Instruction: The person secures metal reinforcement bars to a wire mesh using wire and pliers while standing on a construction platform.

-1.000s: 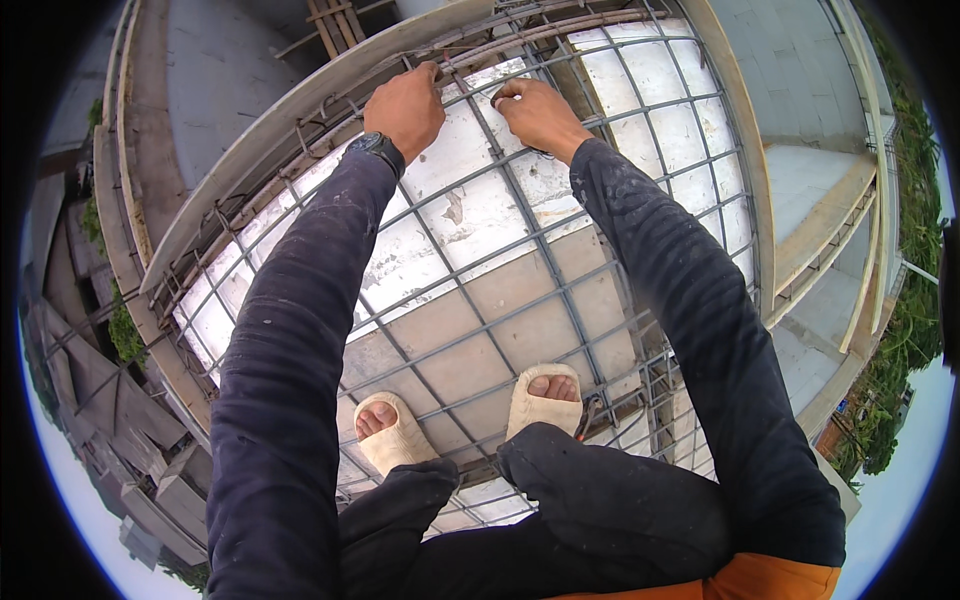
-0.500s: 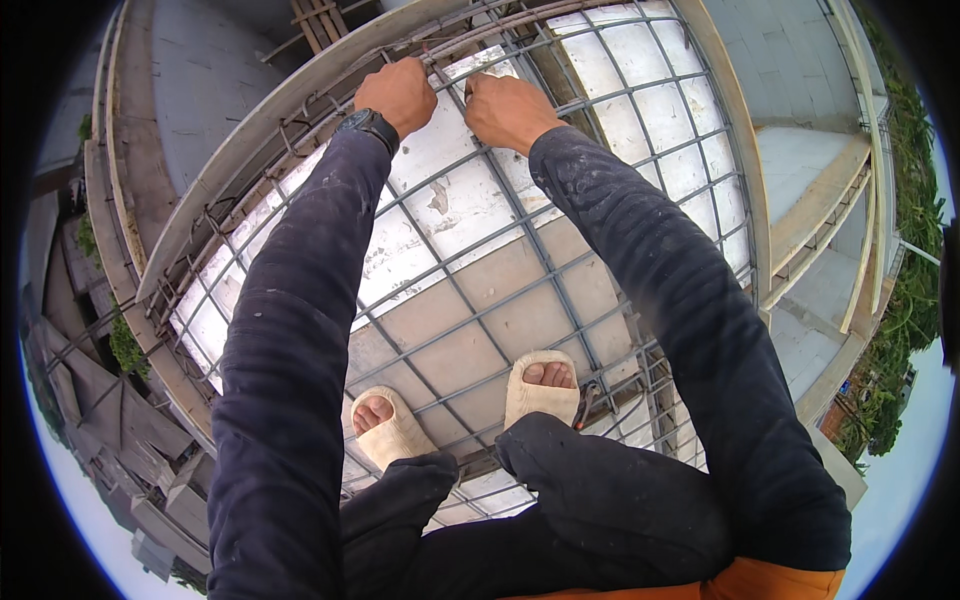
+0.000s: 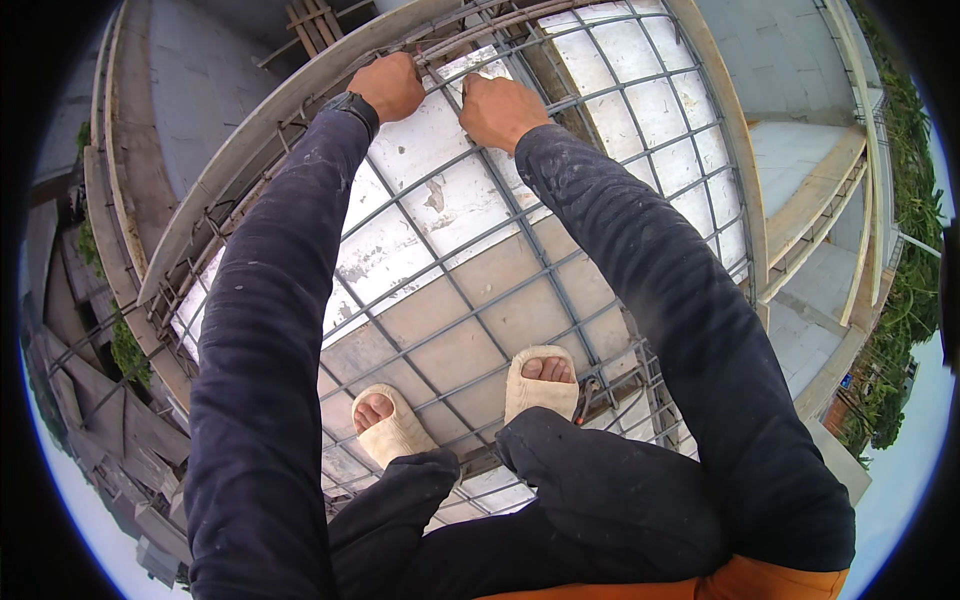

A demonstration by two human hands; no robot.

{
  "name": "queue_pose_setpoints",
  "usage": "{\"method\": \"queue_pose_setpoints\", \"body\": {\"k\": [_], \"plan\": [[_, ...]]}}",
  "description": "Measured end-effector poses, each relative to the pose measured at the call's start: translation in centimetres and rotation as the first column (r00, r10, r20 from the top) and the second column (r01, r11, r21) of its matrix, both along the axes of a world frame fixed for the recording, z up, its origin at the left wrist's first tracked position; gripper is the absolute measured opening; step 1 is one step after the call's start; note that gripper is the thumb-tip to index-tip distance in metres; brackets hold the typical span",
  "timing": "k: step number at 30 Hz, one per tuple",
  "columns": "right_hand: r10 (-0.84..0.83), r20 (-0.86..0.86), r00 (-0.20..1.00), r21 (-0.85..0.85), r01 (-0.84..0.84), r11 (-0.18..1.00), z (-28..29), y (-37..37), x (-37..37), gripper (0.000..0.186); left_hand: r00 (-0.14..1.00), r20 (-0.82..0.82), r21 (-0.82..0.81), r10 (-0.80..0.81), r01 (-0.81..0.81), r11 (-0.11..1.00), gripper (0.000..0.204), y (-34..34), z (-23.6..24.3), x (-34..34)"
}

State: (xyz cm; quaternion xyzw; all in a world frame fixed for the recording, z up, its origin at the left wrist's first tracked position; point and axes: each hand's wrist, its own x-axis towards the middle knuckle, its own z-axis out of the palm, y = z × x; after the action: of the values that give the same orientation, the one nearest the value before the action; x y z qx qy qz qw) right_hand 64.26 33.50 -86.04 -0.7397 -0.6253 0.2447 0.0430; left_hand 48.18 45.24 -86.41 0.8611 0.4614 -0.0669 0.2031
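Note:
Under me a steel rebar mesh [image 3: 505,301] lies over white-faced boards [image 3: 420,240] and a beige panel [image 3: 500,270]. My left hand [image 3: 390,86] is closed at the mesh's far edge, beside the curved form board, its fingertips curled out of sight. A dark watch is on that wrist. My right hand [image 3: 500,112] is closed against the bars just to the right of it, knuckles up; what its fingers grip is hidden. My sandalled feet [image 3: 542,385] stand near the lower part of the mesh.
A curved form board [image 3: 215,185] edges the mesh at top left, another strip [image 3: 745,170] at right. Beyond lie lower grey surfaces [image 3: 800,60], wooden poles [image 3: 310,25] at top, long timber strips [image 3: 865,200] at right, concrete structures at left, and trees [image 3: 910,180].
My left hand has shifted left, away from where it was a second ago. My right hand has moved left and its fingers have curled in, so the knuckles now face up.

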Motion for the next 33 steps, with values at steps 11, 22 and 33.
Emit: {"method": "queue_pose_setpoints", "body": {"k": [11,22,33], "plan": [[0.002,-0.045,0.999,0.073,0.001,0.997,-1.0,-0.3,0.5,0.038,0.988,0.024,-0.028,-0.151,0.152,0.988,0.033,2.5,-1.8,-0.3],[-0.096,-0.057,0.994,0.081,0.101,0.992,-1.8,1.0,2.0,0.038,0.983,-0.053,0.003,-0.176,0.176,0.984,0.03,1.7,-1.1,0.4],[-0.005,-0.065,0.998,-0.057,0.002,0.998,0.0,-1.6,-0.3,0.039,0.946,-0.143,0.138,-0.29,0.309,0.941,0.024,0.4,0.1,-0.6]]}}
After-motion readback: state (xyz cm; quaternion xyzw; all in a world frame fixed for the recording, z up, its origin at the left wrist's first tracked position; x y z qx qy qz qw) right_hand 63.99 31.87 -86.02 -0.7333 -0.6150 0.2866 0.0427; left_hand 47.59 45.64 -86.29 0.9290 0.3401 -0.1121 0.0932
